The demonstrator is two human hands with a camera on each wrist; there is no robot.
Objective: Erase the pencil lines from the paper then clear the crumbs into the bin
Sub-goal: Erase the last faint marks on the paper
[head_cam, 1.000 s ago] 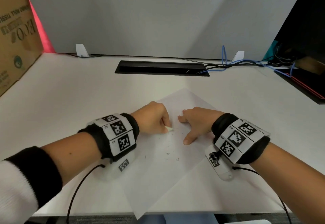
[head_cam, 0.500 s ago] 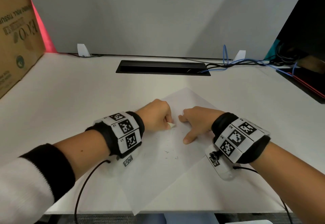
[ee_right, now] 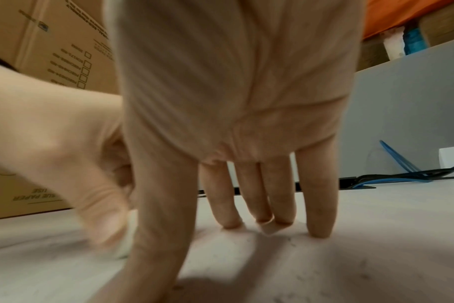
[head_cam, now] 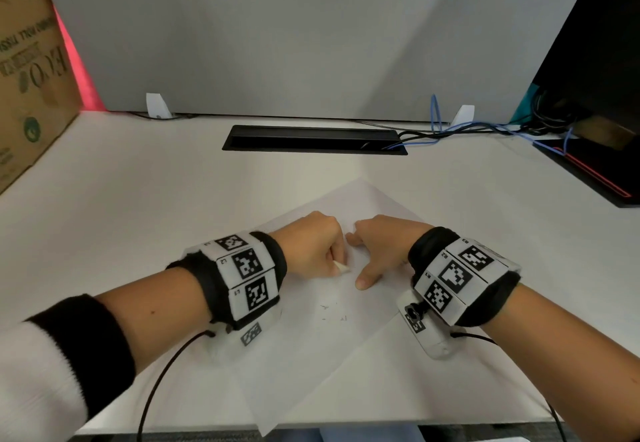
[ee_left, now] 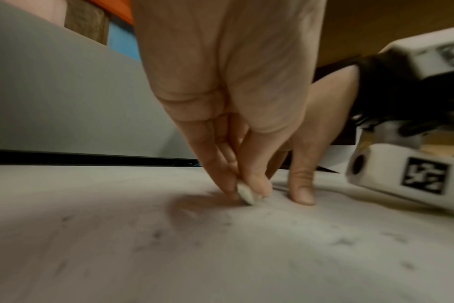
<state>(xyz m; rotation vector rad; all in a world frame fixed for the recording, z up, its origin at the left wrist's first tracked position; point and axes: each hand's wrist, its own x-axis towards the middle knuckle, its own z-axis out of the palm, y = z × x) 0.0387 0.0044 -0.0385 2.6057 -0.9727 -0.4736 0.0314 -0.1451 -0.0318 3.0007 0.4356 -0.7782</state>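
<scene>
A white sheet of paper [head_cam: 332, 348] lies at an angle on the white desk [head_cam: 138, 199]. My left hand [head_cam: 313, 251] pinches a small white eraser [head_cam: 343, 268] between thumb and fingers, its tip down on the paper [ee_left: 220, 256]; the eraser [ee_left: 245, 195] shows clearly in the left wrist view. My right hand [head_cam: 375, 251] rests spread on the sheet just right of it, straight fingertips [ee_right: 319, 229] and thumb pressing the paper [ee_right: 324, 266] flat. Dark crumbs [head_cam: 332, 313] are scattered on the sheet below the hands. No bin is in view.
A grey divider panel [head_cam: 311, 43] closes the back of the desk. A black cable slot [head_cam: 313, 139] sits in front of it, with blue and black cables [head_cam: 467, 129] running right. A cardboard box [head_cam: 31, 70] stands at far left, dark equipment [head_cam: 588, 164] at far right.
My left hand has slid the eraser up and slightly right over the paper, closer to the right hand. The right hand has stayed pressed in place. Fewer marks show below the hands.
</scene>
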